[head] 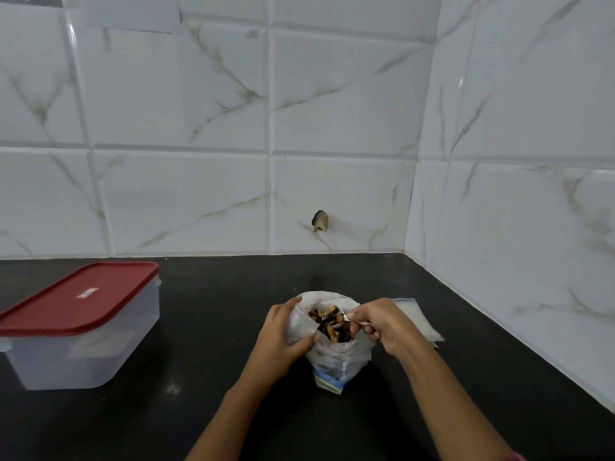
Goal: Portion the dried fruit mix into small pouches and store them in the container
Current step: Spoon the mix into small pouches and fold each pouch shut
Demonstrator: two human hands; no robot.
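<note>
The translucent white plastic bag of dried fruit mix (pixel 332 357) stands mouth-up on the black counter (pixel 216 327). Left hand (pixel 283 334) grips its rim; right hand (pixel 382 324), nearer the flat clear pouches (pixel 426 327), pinches seemingly a white spoon (pixel 347 317) inside.

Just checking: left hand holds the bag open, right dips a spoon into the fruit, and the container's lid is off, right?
No: the head view shows the red lid on the container. The left hand does hold the bag, the right hand a spoon in the fruit.
</note>
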